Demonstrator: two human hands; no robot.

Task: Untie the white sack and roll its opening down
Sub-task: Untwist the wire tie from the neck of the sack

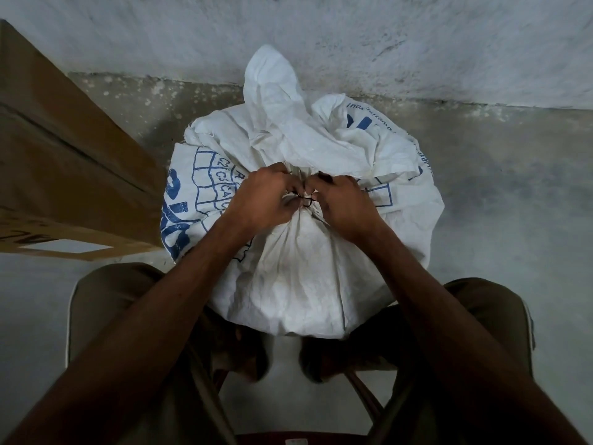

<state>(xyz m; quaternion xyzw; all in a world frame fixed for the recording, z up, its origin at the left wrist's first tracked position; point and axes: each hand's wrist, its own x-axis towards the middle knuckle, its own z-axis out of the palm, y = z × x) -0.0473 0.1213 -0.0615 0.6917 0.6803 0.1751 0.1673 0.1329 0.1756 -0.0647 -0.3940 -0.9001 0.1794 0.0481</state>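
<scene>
A full white woven sack (298, 277) with blue print stands on the floor between my knees. Its neck is gathered and bound by a thin dark tie (304, 200). Loose fabric of the opening (272, 101) flops up and back above the knot, toward the wall. My left hand (260, 197) pinches the neck from the left, fingers curled on the tie. My right hand (345, 205) pinches it from the right, fingertips at the knot. Both hands touch at the tie.
A large brown cardboard box (64, 162) lies on the floor close to the sack's left side. A pale plastered wall (417, 43) rises just behind the sack. I sit on a wooden seat (301, 440), my feet under the sack's near edge. Bare concrete floor (513, 203) extends right.
</scene>
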